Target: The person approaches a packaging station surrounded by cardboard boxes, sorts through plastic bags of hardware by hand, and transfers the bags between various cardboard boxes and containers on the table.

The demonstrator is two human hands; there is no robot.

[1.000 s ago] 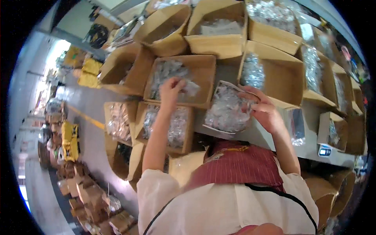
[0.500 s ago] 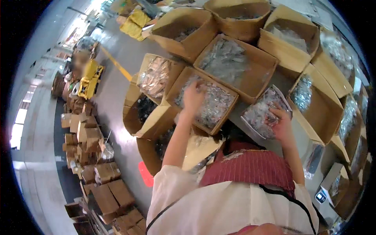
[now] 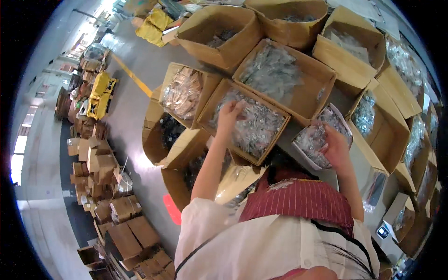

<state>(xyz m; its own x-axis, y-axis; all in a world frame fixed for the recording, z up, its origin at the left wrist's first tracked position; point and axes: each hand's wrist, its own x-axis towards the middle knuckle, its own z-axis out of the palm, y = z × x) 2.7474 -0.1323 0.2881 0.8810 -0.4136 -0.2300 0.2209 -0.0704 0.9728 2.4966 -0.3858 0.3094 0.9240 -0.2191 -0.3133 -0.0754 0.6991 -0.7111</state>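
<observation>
While your left hand (image 3: 232,112) half-curls over crinkly plastic packets (image 3: 256,133) at eleven o'clock, your right hand (image 3: 338,147) cups half-open inside a rectangular box (image 3: 304,156) at one; any grip unclear.

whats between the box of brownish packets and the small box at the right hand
In the head view, a cardboard box of clear packets lies between them, with the left hand at those packets.

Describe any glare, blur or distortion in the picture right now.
Head view: the far-left windows wash out to white, and the grey floor shows a bright reflection; head view: clear packets by the left fingers glint, their fine detail soft; head view: straight edges bend toward the picture's dark rim.
</observation>
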